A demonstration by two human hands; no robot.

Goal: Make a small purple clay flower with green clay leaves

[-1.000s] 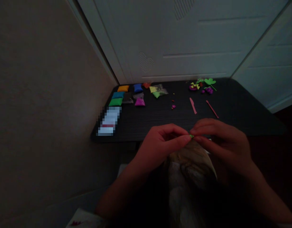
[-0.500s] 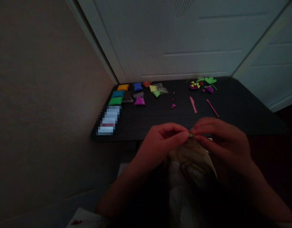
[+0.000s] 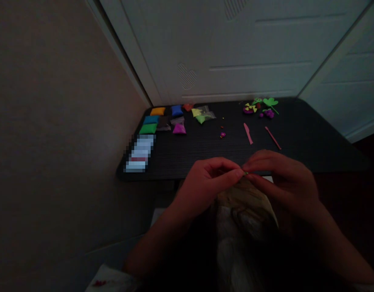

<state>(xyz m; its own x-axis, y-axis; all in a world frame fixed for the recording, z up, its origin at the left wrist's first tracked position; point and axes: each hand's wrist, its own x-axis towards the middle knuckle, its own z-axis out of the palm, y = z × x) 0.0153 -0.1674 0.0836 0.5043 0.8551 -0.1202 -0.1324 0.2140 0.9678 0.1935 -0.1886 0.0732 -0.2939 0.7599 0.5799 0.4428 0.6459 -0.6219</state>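
Note:
My left hand (image 3: pixel 209 180) and my right hand (image 3: pixel 281 178) meet at the fingertips just in front of the table's near edge. Pinched between them is a tiny piece of green clay (image 3: pixel 245 173), mostly hidden by the fingers. Both hands are closed on it. On the table beyond lie a small purple clay shape (image 3: pixel 222 134) and a tiny red bit (image 3: pixel 222 127). A pink plastic knife (image 3: pixel 248 134) and a thin pink modelling stick (image 3: pixel 272 138) rest to the right of these, touched by neither hand.
Packets of coloured clay, such as an orange packet (image 3: pixel 158 111) and a magenta packet (image 3: pixel 179 129), sit at the left of the dark table (image 3: pixel 187 152). A blurred-out phone-like screen (image 3: pixel 140 153) lies near the left edge. Finished-looking clay shapes, including a green clover (image 3: pixel 270 103), stand back right.
My fingertips have closed a little further over the green clay, so less of it shows. My right hand has shifted slightly left. The things on the table stay put.

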